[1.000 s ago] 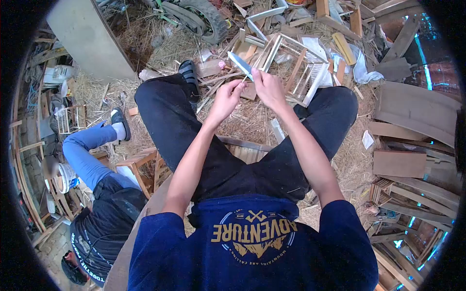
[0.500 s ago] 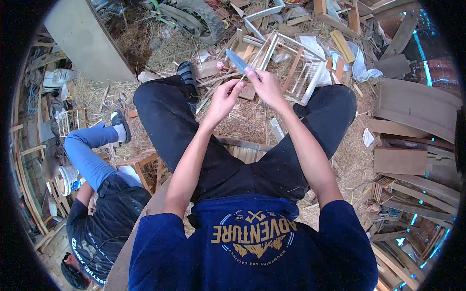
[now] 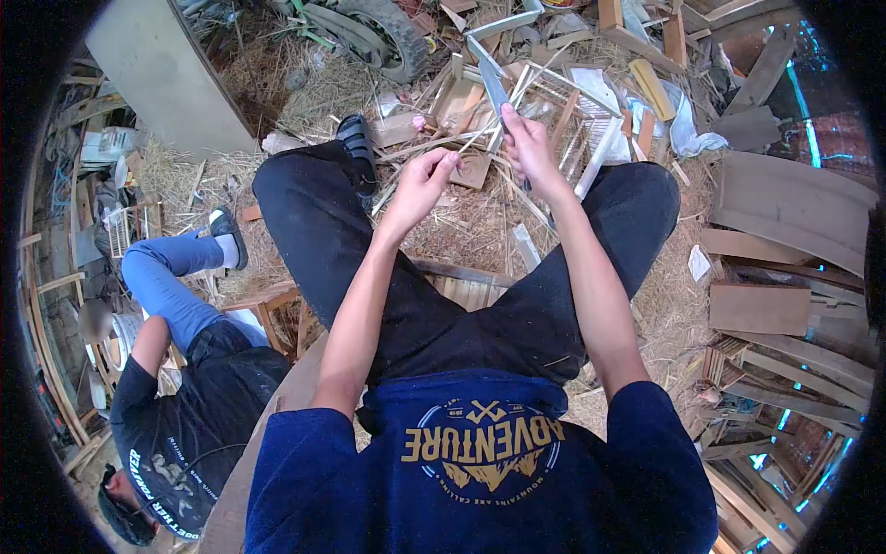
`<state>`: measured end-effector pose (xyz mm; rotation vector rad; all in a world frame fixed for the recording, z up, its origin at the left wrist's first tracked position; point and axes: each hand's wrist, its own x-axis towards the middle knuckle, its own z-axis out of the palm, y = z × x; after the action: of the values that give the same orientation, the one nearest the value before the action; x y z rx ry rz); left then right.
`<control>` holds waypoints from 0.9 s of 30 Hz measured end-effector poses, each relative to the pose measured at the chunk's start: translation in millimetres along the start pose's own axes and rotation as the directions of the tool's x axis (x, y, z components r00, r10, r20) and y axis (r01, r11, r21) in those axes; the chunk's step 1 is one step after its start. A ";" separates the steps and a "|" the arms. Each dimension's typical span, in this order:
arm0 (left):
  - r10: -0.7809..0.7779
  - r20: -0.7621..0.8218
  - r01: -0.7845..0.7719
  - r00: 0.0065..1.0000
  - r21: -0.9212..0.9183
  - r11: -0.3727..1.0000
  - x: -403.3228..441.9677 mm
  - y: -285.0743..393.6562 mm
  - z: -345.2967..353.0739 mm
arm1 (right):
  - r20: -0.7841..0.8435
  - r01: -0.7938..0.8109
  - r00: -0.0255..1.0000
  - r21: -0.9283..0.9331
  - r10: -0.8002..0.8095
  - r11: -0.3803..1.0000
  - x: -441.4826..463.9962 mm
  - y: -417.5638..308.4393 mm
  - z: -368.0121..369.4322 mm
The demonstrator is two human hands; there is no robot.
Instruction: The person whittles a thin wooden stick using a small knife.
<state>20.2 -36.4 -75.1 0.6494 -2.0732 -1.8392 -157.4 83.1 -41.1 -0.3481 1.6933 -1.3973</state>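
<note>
My right hand (image 3: 530,152) is closed around the handle of a knife (image 3: 493,81), whose wide blade points up and away from me. To its left, my left hand (image 3: 425,187) pinches the near end of a thin wooden stick (image 3: 475,135). The stick slants up to the right, close to the knife, and its far part is hard to tell from the pieces behind. Both hands are above the straw-strewn floor, between my knees. Beyond them lies a white slatted wooden frame (image 3: 602,155). A small square wood piece (image 3: 472,171) rests below the stick.
A seated person (image 3: 198,406) in a dark shirt is at the lower left. A tyre (image 3: 403,42) lies at the top, beside a large leaning board (image 3: 166,78). Boards (image 3: 760,308) are stacked on the right. A yellow block (image 3: 653,90) lies beyond my right knee.
My right hand has moved right, away from my left hand, and the knife now points more steeply upward. More of the stick shows between the hands. The other person's arm and head have shifted.
</note>
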 end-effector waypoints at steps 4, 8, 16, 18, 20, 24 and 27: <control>-0.001 -0.020 0.001 1.000 -0.008 1.000 2.9 -5.1 0.3 | 0.201 -0.103 0.977 0.185 0.066 0.977 -12.0 -4.9 7.2; 0.038 -0.045 -0.037 0.998 0.028 0.999 4.9 -11.0 2.0 | 0.308 -0.163 0.949 0.296 0.068 0.941 -15.1 -8.9 5.0; -0.017 -0.030 0.016 0.999 -0.016 1.000 2.5 -8.6 0.2 | -0.247 0.232 0.929 -0.192 -0.276 0.953 7.4 0.1 -11.6; 0.021 -0.048 -0.021 0.999 0.017 1.000 1.4 -6.5 0.9 | -0.268 0.316 0.871 -0.335 -0.411 0.888 15.1 3.2 -21.2; 0.040 -0.051 -0.038 0.998 0.039 0.999 0.2 -1.8 0.3 | -0.276 0.364 0.809 -0.459 -0.519 0.811 22.3 5.4 -34.4; -0.027 -0.008 0.028 1.000 0.071 0.997 -3.9 10.0 -3.8 | -0.331 0.264 0.830 -0.477 -0.450 0.838 18.8 4.1 -35.0; 0.076 -0.062 -0.069 0.995 0.105 0.992 -3.4 7.9 -4.3 | -0.071 0.378 0.805 -0.703 -0.589 0.602 -2.0 8.1 -0.3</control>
<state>24.1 -37.7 -66.4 0.6423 -2.1300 -1.6586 -154.0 87.3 -47.5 -1.1408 2.4709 -1.1902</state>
